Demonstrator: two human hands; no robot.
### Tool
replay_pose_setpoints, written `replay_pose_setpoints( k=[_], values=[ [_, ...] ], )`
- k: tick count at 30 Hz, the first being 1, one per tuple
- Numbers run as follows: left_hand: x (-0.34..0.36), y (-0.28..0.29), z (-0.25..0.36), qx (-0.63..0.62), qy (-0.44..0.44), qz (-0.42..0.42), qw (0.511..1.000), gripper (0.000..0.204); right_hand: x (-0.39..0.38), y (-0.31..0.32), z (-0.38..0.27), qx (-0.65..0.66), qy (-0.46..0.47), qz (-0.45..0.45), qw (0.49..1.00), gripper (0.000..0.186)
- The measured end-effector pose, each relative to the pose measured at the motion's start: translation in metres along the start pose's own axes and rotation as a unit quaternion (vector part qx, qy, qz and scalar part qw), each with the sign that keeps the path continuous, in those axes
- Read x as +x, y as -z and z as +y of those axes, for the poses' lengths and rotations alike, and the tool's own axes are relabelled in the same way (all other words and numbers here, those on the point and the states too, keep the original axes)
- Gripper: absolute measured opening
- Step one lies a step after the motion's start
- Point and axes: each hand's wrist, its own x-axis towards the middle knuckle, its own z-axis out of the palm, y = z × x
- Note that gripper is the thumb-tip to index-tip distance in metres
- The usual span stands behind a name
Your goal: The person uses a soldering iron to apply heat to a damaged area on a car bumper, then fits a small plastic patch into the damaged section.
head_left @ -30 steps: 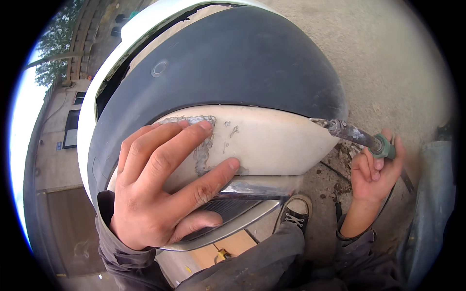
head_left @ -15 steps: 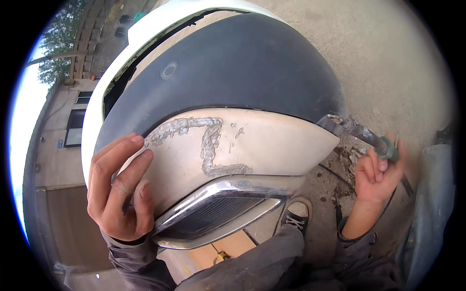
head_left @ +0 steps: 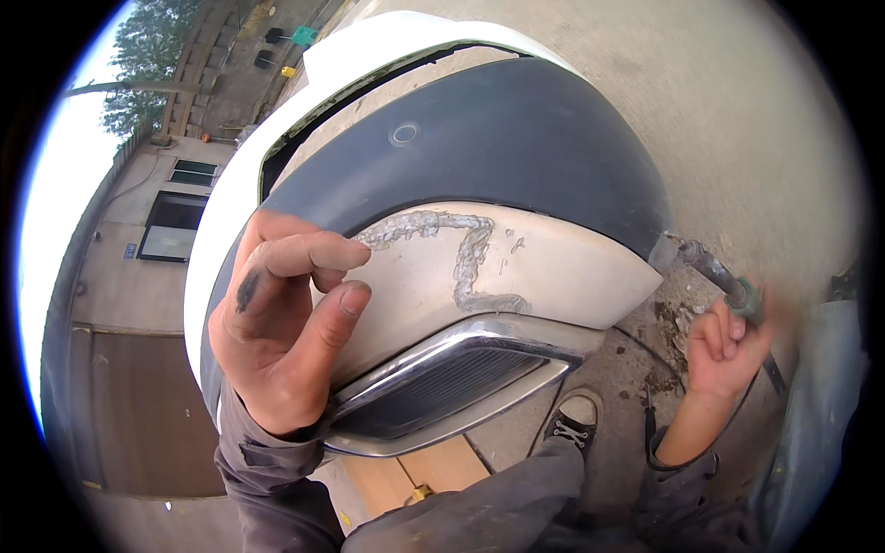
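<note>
Drawn back to the left edge of a pale car bumper panel (head_left: pixel 572 267), the half-curled, seemingly empty left hand (head_left: pixel 286 327) bares its rough grey seam (head_left: pixel 472 260); the right hand (head_left: pixel 725 358) grips a metal-shafted tool (head_left: pixel 708 264) near the panel's right corner.

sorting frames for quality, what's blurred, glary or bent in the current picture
Head view: the white sky at left looks blown out; head view: the silvery curved chrome trim carries bright glints; head view: the bare right grip is smeared along its outer edge; head view: the beige-walled building bows near the rim.
</note>
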Motion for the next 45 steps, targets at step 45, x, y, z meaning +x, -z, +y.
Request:
replay_pose_setpoints(
  k=[45],
  values=[
    [-0.003, 0.0, -0.004, 0.2, -0.13, -0.049, 0.97, 0.033, -0.001, -0.017, -0.007, -0.277, 0.074, -0.166, 0.944, 0.036]
  ],
)
